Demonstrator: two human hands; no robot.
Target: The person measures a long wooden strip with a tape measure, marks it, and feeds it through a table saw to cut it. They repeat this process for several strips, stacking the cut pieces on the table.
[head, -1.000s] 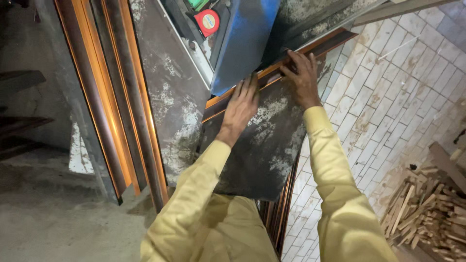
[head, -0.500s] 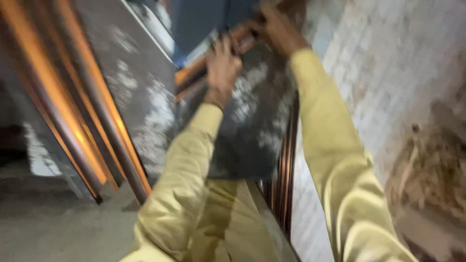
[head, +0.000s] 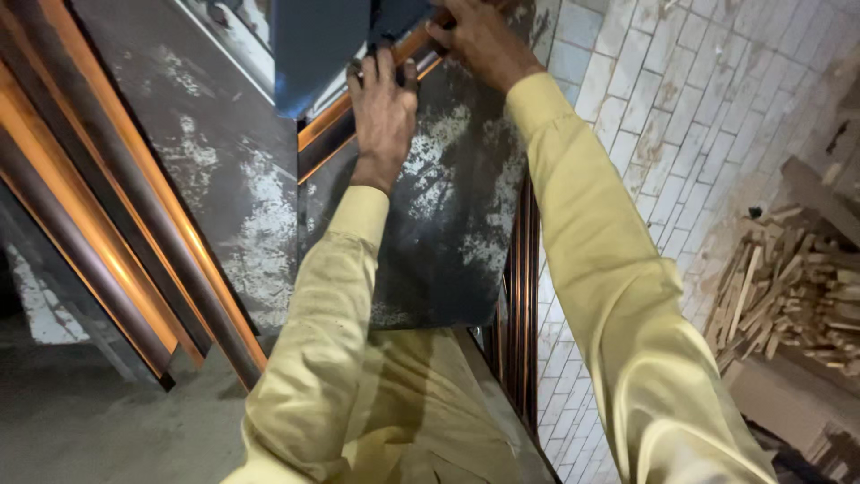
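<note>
- Orange-brown moulded strip runs slantwise across the top of a dark, white-blotched panel.
- Left hand lies on the strip, fingers curled over its upper edge, gripping it.
- Right hand clasps the strip higher up, fingers wrapped around it.
- Wood offcuts are piled by the white brick wall, well apart.

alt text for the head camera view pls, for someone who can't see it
Both hands press on an orange-brown moulded strip lying across a dark, white-flecked metal panel: the left hand lies flat over it, the right hand grips it higher up. Pale yellow sleeves fill the foreground; wood offcuts are piled at right.
</note>
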